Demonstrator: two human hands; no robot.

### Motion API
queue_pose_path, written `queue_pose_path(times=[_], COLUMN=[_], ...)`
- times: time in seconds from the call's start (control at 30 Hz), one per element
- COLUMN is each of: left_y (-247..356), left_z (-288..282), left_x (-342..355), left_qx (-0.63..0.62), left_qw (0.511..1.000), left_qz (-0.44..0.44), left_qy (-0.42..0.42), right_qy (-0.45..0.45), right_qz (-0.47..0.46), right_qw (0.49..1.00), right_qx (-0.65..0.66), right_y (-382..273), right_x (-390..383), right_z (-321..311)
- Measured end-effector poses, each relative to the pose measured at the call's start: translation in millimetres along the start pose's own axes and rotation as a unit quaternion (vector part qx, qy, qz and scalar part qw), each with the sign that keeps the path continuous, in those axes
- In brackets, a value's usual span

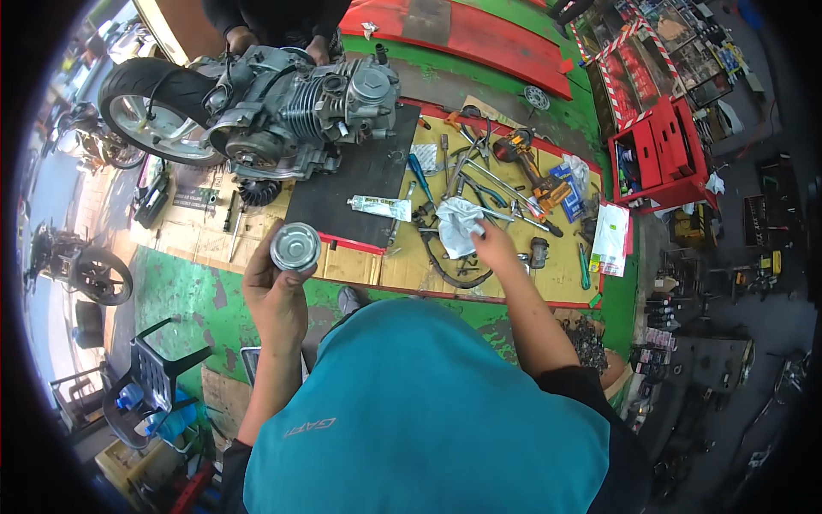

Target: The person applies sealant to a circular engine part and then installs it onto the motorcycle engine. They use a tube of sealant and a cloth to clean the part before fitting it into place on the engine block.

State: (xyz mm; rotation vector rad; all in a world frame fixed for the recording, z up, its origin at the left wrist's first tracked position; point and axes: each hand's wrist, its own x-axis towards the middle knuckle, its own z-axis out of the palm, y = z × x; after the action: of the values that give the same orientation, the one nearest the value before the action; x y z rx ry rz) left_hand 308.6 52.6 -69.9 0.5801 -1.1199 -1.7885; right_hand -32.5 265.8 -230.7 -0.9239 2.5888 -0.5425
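Note:
In my left hand [276, 298] is a round silver metal part [296, 246], cup-like with ringed steps on its face. My fingers wrap round its side, and it is raised in front of the table's near edge. My right hand [495, 247] pinches the edge of a crumpled white rag [458, 226] that lies over the tools. Left of the rag is a tube [380, 207], apparently of sealant or grease. A large engine [312, 107] with a wheel [154, 111] attached rests at the back left of the table, its finned cylinder toward the right.
Another person's hand [242, 39] is at the engine's far side. Pliers, a blue-handled screwdriver [419, 176], an orange-black power drill [528, 171] and a blue box [567, 190] crowd the cardboard-covered table. A red tool cabinet [664, 158] stands right; a dark plastic chair [158, 377] stands lower left.

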Motion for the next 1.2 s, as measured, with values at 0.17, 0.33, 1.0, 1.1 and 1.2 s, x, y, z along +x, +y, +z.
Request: queue_pose_path(times=[0.17,0.33,1.0,1.1,1.2], left_y=[-13,-12,-91,-89,-87], left_z=[5,28,142,146,146], left_x=[-3,-1,26,28,29], left_qx=[0.024,-0.042,-0.119,-0.121,-0.121], left_qw=[0.999,0.993,0.981,0.982,0.980], left_qz=[-0.036,-0.104,-0.106,-0.103,-0.112], left_qy=[-0.027,-0.040,-0.109,-0.099,-0.114], right_qy=[-0.052,0.065,0.082,0.084,0.059], right_qz=[0.030,-0.053,-0.274,-0.174,-0.201], right_qw=[0.990,0.996,0.904,0.928,0.890], right_qx=[-0.130,-0.022,0.317,0.318,0.405], right_y=[16,42,-153,-141,-140], right_x=[5,9,-60,-55,-51], right_z=[54,65,-104,-113,-117])
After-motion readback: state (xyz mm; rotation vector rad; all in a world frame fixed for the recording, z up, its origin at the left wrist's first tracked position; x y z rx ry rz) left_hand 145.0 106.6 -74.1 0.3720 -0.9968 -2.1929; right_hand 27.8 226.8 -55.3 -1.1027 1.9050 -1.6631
